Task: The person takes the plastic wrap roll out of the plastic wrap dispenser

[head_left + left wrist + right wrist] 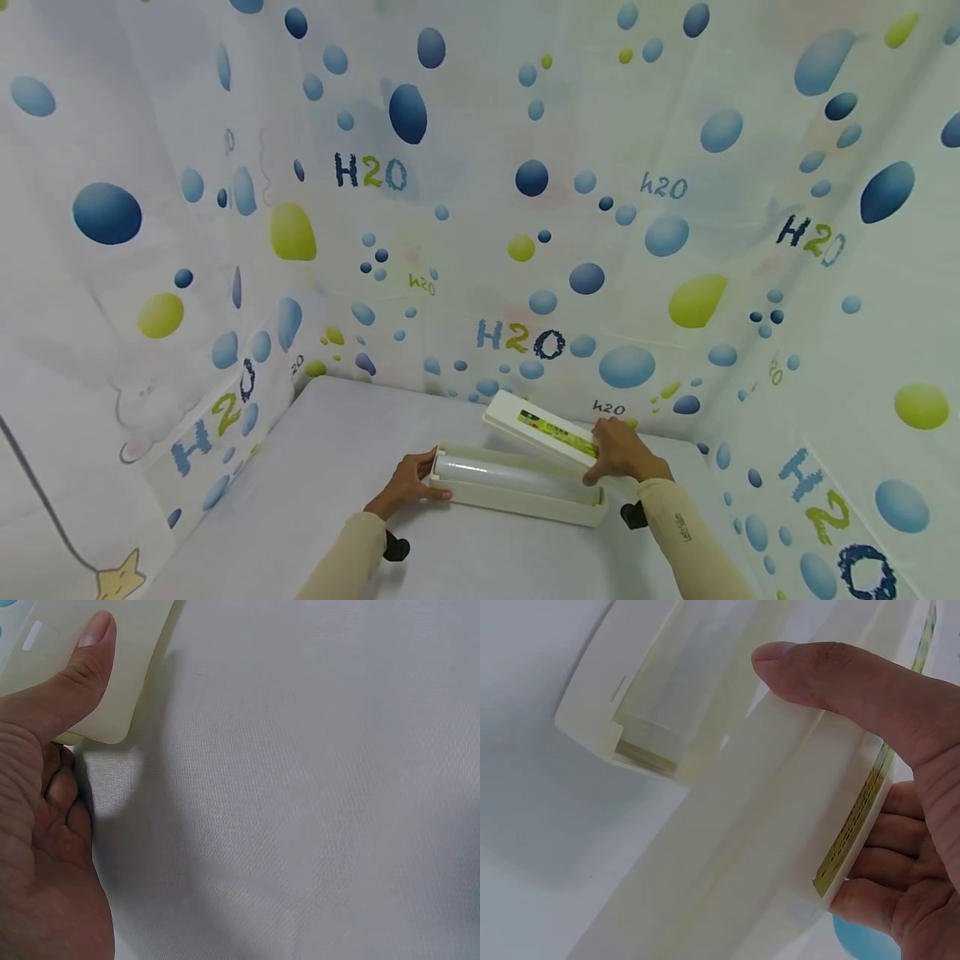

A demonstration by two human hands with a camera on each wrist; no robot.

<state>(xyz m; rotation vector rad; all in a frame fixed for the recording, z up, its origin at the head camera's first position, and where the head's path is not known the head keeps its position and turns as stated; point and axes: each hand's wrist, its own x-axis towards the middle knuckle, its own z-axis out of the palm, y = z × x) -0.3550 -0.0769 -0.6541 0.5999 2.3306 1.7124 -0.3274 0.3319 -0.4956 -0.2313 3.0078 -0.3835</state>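
Note:
On the white surface lies a long cream box point(517, 502), a cling film dispenser by its look, with a roll of clear film point(510, 473) inside. My left hand point(408, 487) grips its left end; in the left wrist view the thumb point(94, 656) lies on the cream end of the box and the other fingers curl underneath. The lid point(506, 412), with a green and yellow label point(557, 432), is tilted above the box's back side. My right hand point(626, 454) holds the lid's right end, thumb point(817, 671) on one side and fingers point(885, 855) on the other.
A white cloth point(300, 475) covers the table. Behind and at both sides hang white curtains point(480, 250) printed with blue and green spots and H2O lettering. A star-shaped print point(120, 577) shows at the lower left.

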